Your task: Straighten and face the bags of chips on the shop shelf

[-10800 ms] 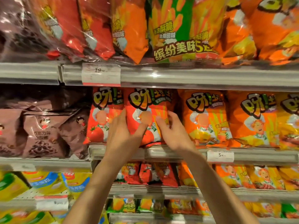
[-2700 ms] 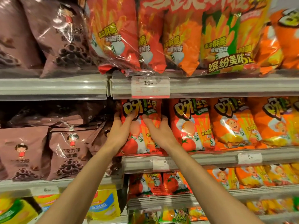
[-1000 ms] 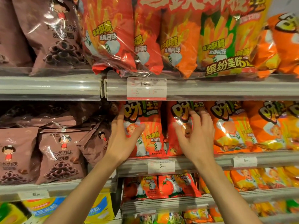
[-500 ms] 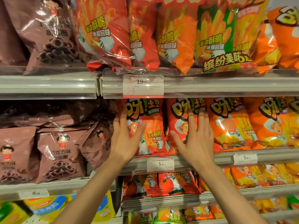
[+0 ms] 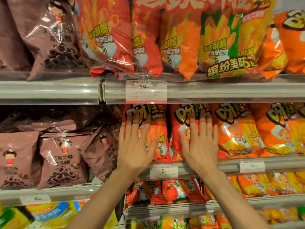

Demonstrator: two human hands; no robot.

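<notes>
Both hands flat on the middle shelf's chip row, fingers straight and spread, gripping nothing. Left hand (image 5: pixel 134 146) presses the front of the red tomato bag (image 5: pixel 158 129), just above the 5.90 price tag (image 5: pixel 163 171). Right hand (image 5: pixel 200 144) lies flat on the next red bag (image 5: pixel 178 123), up and right of that tag, palm base over the shelf rail (image 5: pixel 280 164). The hands are apart, with a strip of the tomato bag's face showing between them.

Vs 0.5 s ago: nearly same pose, both palms already flat; left hand's fingers now reach a bit higher onto the bag's logo. Vs 1.0 s ago: right hand was curled round the second bag's top edge, now it is flattened against it. Vs 2.7 s ago: both hands were together on the tomato bag; the right has since shifted one bag over.

Both red bags stand upright, faces forward, side by side above the tag. Orange bags (image 5: pixel 236 129) continue the row right of the tag. Brown chocolate-ring bags (image 5: pixel 62 161) sit left of it, the nearest one leaning.
</notes>
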